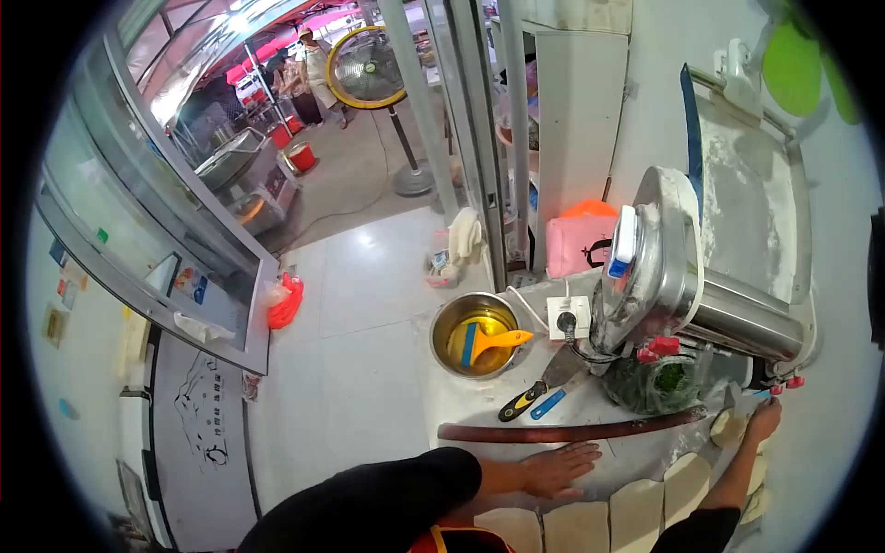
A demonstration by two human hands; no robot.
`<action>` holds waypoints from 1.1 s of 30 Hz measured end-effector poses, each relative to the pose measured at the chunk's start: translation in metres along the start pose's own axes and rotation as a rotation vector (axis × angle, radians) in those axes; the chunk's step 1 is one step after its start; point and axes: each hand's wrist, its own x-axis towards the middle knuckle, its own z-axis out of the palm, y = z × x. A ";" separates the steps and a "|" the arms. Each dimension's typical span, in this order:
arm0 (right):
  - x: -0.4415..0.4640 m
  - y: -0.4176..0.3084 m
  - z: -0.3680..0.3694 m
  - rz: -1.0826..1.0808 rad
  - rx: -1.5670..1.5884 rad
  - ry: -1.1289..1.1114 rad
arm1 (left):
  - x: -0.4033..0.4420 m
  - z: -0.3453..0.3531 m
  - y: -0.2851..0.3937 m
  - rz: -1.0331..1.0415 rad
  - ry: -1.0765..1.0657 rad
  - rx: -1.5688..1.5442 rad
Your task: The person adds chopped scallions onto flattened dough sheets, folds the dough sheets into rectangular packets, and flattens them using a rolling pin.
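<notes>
My left hand [560, 470] lies palm down with its fingers spread on the worktop, beside a row of flat pale dough pieces [576, 528]. At the right, my right hand [763, 421] has its fingers closed beside a small dough piece [727, 427] and a blue-tipped item; what it holds is too small to make out. A long brown wooden stick [572, 431] lies above my left hand. Behind it are a scraper with a black and yellow handle [524, 402] and a blue-handled tool [548, 405].
A metal bowl [435, 343] holds yellow liquid and an orange-handled brush [498, 341]. Bagged greens [668, 376] and a power socket [568, 318] sit near a floury metal roller machine [747, 318]. Beyond the open door are a fan [367, 69] and people [315, 74].
</notes>
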 end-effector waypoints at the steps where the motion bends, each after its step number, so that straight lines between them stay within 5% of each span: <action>1: -0.001 -0.003 -0.021 -0.050 -0.004 0.019 | 0.000 -0.005 0.001 -0.010 -0.032 0.002; 11: -0.148 -0.055 -0.263 -0.307 0.148 0.009 | -0.005 0.007 -0.002 -0.008 0.002 0.048; 13: -0.187 -0.078 -0.283 -0.227 0.068 -0.211 | -0.008 0.005 0.002 -0.039 0.022 0.021; 15: -0.227 -0.086 -0.277 -0.401 0.185 -0.105 | -0.011 0.002 0.022 -0.170 0.015 -0.300; 21: -0.314 -0.169 -0.345 -0.434 0.436 -0.242 | -0.040 -0.019 0.089 -0.767 -0.253 -1.717; 25: -0.346 -0.186 -0.355 -0.445 0.466 -0.222 | -0.055 -0.047 0.120 -0.687 -0.207 -2.132; 33: -0.382 -0.191 -0.396 -0.585 0.521 -0.102 | -0.095 -0.091 0.129 -0.447 -0.055 -2.025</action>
